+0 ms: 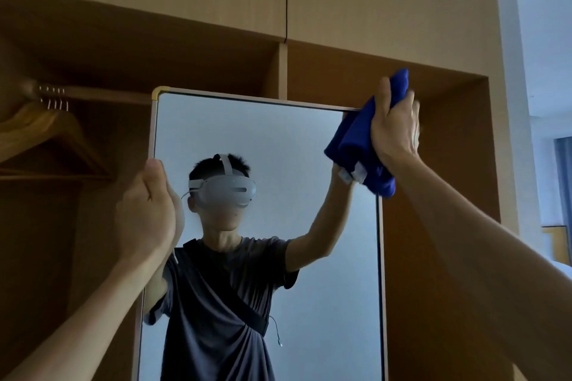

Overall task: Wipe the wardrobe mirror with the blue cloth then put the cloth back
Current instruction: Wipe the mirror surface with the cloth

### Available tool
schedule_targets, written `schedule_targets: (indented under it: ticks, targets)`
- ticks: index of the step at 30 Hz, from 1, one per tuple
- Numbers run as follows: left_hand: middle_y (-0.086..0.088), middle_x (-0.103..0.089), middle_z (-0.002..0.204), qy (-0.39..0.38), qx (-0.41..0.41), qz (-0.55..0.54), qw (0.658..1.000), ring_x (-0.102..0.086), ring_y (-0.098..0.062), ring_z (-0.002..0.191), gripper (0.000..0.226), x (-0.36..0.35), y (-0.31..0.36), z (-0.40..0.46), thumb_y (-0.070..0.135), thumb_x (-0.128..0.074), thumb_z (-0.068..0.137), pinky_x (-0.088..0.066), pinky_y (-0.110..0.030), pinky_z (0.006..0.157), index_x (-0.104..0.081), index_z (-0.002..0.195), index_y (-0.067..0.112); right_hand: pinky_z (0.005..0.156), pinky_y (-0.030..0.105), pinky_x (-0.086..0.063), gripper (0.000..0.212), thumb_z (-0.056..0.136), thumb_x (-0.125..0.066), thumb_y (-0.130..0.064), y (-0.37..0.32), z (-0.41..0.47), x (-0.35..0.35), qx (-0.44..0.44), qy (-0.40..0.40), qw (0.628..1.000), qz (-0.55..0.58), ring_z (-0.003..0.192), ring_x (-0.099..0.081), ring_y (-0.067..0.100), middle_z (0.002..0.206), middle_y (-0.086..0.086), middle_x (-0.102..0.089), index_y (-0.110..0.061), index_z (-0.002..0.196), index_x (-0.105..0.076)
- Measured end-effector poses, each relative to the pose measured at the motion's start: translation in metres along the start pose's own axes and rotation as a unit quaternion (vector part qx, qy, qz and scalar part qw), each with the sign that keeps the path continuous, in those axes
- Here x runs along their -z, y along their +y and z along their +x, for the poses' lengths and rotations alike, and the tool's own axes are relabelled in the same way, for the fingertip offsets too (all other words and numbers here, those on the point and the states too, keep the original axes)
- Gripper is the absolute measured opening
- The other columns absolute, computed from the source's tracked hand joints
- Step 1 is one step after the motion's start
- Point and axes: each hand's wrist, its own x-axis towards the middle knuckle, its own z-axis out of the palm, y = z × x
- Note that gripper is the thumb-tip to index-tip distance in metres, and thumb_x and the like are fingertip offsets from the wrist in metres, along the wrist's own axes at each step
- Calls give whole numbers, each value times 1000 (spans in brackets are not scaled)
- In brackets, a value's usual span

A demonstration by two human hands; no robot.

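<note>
Wooden wardrobe surrounds framed mirror

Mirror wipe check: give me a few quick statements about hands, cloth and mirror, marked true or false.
1. The right hand grips the blue cloth. True.
2. The cloth is at the mirror's lower left corner. False: it is at the upper right corner.
3. The left hand holds the mirror's left edge. True.
4. The cloth hangs on the wooden hangers. False: the hangers are in the left compartment, apart from it.
</note>
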Motion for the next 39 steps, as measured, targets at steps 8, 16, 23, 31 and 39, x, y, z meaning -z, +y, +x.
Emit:
schedule_targets:
  ticks: [8,16,23,31,39]
  targets:
    - [-20,-64,120,-2,-5,4,1000,-57,-39,117,59,-2,-1,-1,46,-21,106,-41,-45,99,-60,126,7,74,40,-42,60,101,-28,-70,-53,14,-21,195,-143,928,-282,79,-58,28,94,8,-62,-15,106,-51]
    - [-11,-60,83,48,-20,-10,999,-64,-35,89,71,-11,-9,2,68,-17,98,-51,-50,83,-61,97,13,77,39,-44,59,101,-26,-70,-79,-24,-56,359,-133,881,-276,85,-53,18,93,-5,-53,-18,110,-52]
    - [-4,-60,90,12,-22,1,1000,-54,-20,92,48,-4,-5,1,48,-21,106,-40,-36,84,-55,94,16,78,40,-41,55,100,-25,-72,-25,9,-18,309,-109,899,-291,86,-54,22,92,-2,-56,-21,98,-47]
    - [-4,-59,92,18,-14,7,1000,-55,-26,96,51,-3,4,-4,42,-22,107,-37,-26,80,-63,101,12,99,53,-40,61,102,-22,-67,-48,-13,-42,265,-98,922,-265,111,-56,36,115,12,-63,-15,107,-53]
    - [2,-54,91,18,-2,2,1000,-52,-20,96,55,-2,6,-6,42,-22,108,-32,-28,84,-61,116,4,97,52,-41,60,105,-23,-62,-71,-43,-67,358,-63,888,-284,111,-55,37,121,10,-63,-13,119,-54]
